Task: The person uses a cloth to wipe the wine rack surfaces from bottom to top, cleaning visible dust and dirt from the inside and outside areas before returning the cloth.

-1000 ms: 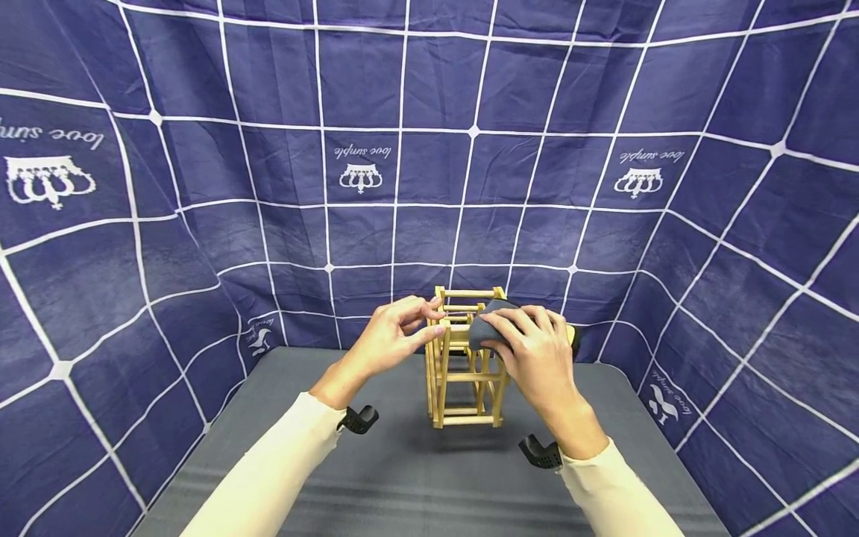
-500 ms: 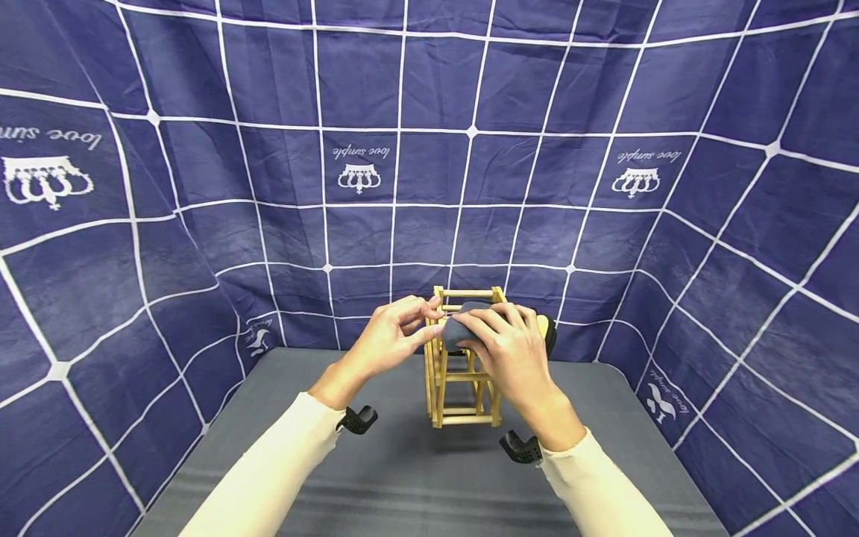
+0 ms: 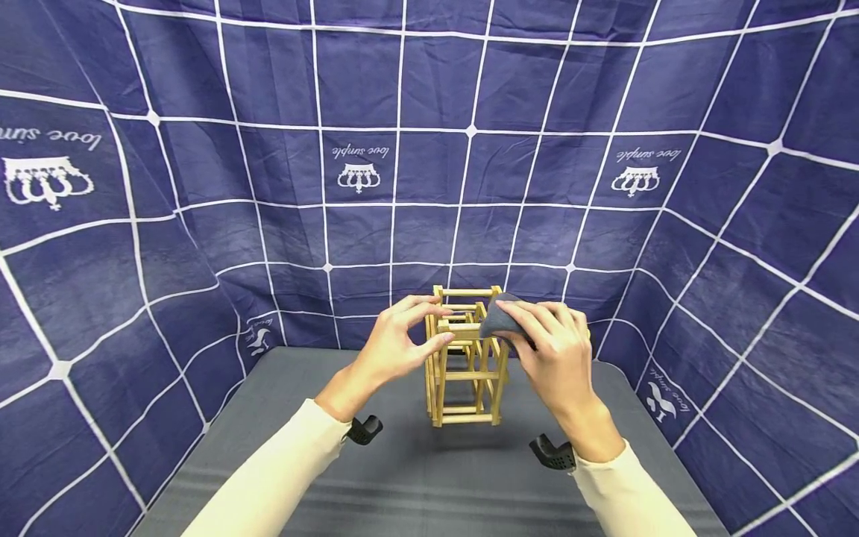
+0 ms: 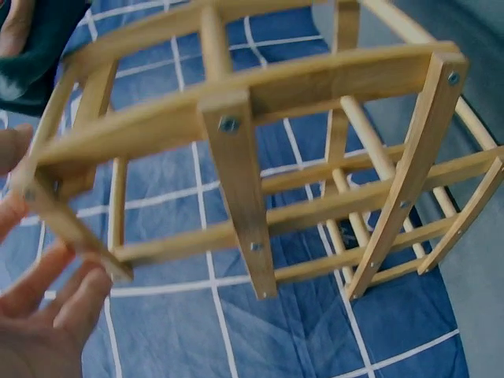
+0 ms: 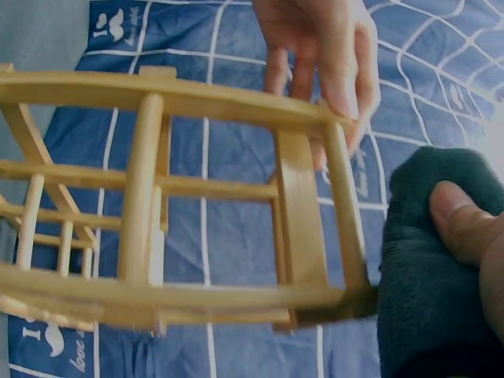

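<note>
A light wooden slatted rack (image 3: 470,377) stands upright in front of me, with round rungs and flat rails. My left hand (image 3: 392,343) holds its top left corner, thumb on the near side and fingers beyond. In the right wrist view, the left fingers (image 5: 342,87) reach round the end of the frame (image 5: 303,213). My right hand (image 3: 557,347) grips a fuzzy dark grey-blue folded cloth (image 3: 499,317) at the top right end of the rack. The right thumb (image 5: 457,213) presses into the cloth, whose far part is hidden by the palm.
The rack is on a grey-covered tabletop (image 3: 376,485). A blue curtain (image 3: 429,171) with white grid lines surrounds the table at the back and both sides. A black wrist mount (image 3: 365,430) sits at the left cuff, another (image 3: 553,453) at the right.
My right hand slid the cloth left across the rack's top, then back right to the right end. The left hand's thumb and fingers have spread slightly at the corner. The rack stays in place.
</note>
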Demonstrator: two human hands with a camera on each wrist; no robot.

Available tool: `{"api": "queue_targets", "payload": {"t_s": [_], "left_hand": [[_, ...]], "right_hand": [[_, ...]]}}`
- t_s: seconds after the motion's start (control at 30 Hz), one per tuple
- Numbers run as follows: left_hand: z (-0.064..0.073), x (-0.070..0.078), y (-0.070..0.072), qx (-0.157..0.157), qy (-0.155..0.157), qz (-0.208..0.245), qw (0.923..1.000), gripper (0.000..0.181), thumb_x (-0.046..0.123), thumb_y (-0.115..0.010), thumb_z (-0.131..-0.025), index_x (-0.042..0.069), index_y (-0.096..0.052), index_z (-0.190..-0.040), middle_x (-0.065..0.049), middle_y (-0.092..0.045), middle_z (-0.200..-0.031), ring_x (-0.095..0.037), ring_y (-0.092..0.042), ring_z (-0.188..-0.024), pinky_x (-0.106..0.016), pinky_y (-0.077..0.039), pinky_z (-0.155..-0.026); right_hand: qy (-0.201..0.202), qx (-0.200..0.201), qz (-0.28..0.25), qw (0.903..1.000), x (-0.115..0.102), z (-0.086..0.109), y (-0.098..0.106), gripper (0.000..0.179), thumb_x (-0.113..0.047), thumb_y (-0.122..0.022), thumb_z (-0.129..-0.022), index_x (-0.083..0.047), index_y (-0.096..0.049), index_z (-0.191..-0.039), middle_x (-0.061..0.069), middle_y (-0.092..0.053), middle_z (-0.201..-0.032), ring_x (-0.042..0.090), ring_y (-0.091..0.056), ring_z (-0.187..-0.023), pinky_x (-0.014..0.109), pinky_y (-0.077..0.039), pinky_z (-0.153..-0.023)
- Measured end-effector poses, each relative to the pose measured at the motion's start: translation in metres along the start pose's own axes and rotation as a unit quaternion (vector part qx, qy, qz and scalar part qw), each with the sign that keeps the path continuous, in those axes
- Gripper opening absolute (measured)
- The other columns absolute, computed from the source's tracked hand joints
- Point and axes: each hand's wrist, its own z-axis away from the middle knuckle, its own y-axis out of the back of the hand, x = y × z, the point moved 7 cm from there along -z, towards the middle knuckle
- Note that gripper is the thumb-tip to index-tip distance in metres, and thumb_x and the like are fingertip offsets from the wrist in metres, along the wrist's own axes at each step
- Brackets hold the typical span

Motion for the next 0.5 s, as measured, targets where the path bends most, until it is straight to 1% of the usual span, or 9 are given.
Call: {"api": "queue_targets", "payload": {"t_s": [0.07, 0.1, 0.17, 0.27, 0.4, 0.5], "left_hand": [[0.001, 0.006, -0.002, 0.016, -0.016, -0.034, 0.9992, 0.031, 0.024, -0.098, -0.097, 0.016, -0.089, -0.125, -0.016, -0.08, -0.145, -0.039, -0.078, -0.139, -0.056, -0.063, -0.121], [0.001, 0.008, -0.003, 0.023, -0.02, -0.043, 0.9986, 0.029, 0.025, -0.098, -0.097, 0.016, -0.089, -0.123, -0.017, -0.08, -0.144, -0.04, -0.079, -0.137, -0.058, -0.063, -0.121], [0.001, 0.01, -0.003, 0.036, -0.023, -0.051, 0.9978, 0.025, 0.023, -0.098, -0.097, 0.015, -0.09, -0.119, -0.019, -0.08, -0.143, -0.042, -0.08, -0.134, -0.058, -0.064, -0.119], [0.0, 0.011, 0.0, 0.049, -0.025, -0.046, 0.9974, 0.02, 0.019, -0.098, -0.096, 0.013, -0.09, -0.114, -0.019, -0.082, -0.14, -0.042, -0.081, -0.132, -0.059, -0.065, -0.118], [0.0, 0.005, 0.006, 0.046, -0.024, -0.038, 0.9979, 0.018, 0.016, -0.096, -0.096, 0.012, -0.09, -0.112, -0.018, -0.084, -0.138, -0.041, -0.082, -0.131, -0.059, -0.065, -0.117], [0.002, -0.002, 0.01, 0.034, -0.017, -0.025, 0.999, 0.016, 0.016, -0.095, -0.098, 0.012, -0.089, -0.112, -0.017, -0.084, -0.138, -0.038, -0.082, -0.133, -0.054, -0.067, -0.116]], "right_hand": [[-0.018, 0.016, -0.01, 0.9997, 0.007, 0.003, 0.009, 0.045, -0.019, -0.096, -0.091, -0.019, -0.087, -0.136, 0.009, -0.089, -0.121, 0.041, -0.075, -0.103, 0.058, -0.05, -0.089], [-0.028, 0.024, -0.016, 0.9992, 0.011, 0.005, 0.012, 0.046, -0.018, -0.097, -0.091, -0.019, -0.087, -0.136, 0.009, -0.089, -0.121, 0.041, -0.075, -0.103, 0.058, -0.049, -0.089], [-0.048, 0.034, -0.027, 0.9979, 0.02, 0.009, 0.019, 0.047, -0.017, -0.098, -0.09, -0.018, -0.087, -0.136, 0.01, -0.09, -0.121, 0.041, -0.075, -0.104, 0.055, -0.047, -0.089], [-0.079, 0.045, -0.039, 0.9951, 0.032, 0.017, 0.027, 0.049, -0.017, -0.1, -0.088, -0.019, -0.088, -0.136, 0.011, -0.09, -0.119, 0.039, -0.075, -0.104, 0.047, -0.043, -0.088], [-0.11, 0.051, -0.051, 0.9913, 0.045, 0.029, 0.034, 0.052, -0.012, -0.101, -0.085, -0.02, -0.089, -0.135, 0.012, -0.09, -0.116, 0.036, -0.074, -0.102, 0.037, -0.039, -0.09], [-0.123, 0.051, -0.05, 0.9898, 0.052, 0.037, 0.036, 0.052, -0.01, -0.102, -0.083, -0.019, -0.089, -0.133, 0.012, -0.09, -0.114, 0.036, -0.074, -0.102, 0.032, -0.038, -0.09]]}}
